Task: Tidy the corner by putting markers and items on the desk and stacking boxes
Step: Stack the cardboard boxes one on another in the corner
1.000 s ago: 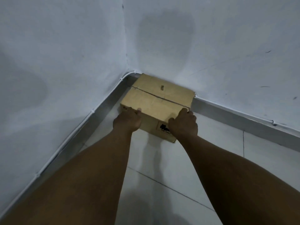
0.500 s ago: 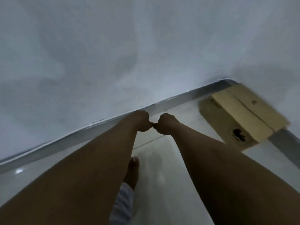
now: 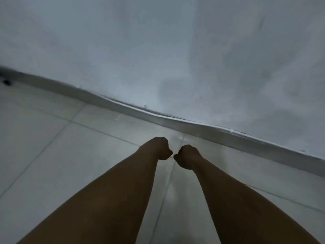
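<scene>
Left hand (image 3: 159,148) and right hand (image 3: 187,156) curled into fists, almost touching, holding nothing visible, above tiled floor (image 3: 52,147) near wall (image 3: 158,50). No boxes, markers or table in view. Risk: blurred view, so the next reach could miss.

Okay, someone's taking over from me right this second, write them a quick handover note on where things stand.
Left hand: closed in a fist, nothing visible in its grip.
Right hand: also fisted, nothing visible in its grip; the two fists sit close together above the tiled floor.
Job's things: no box, marker or desk is in view now, only the floor, the grey baseboard and the wall. A small dark object lies far left by the baseboard, too blurred to identify.
Done: cannot be judged from this view.
Left: find the items and boxes, then carry on tidying.
</scene>
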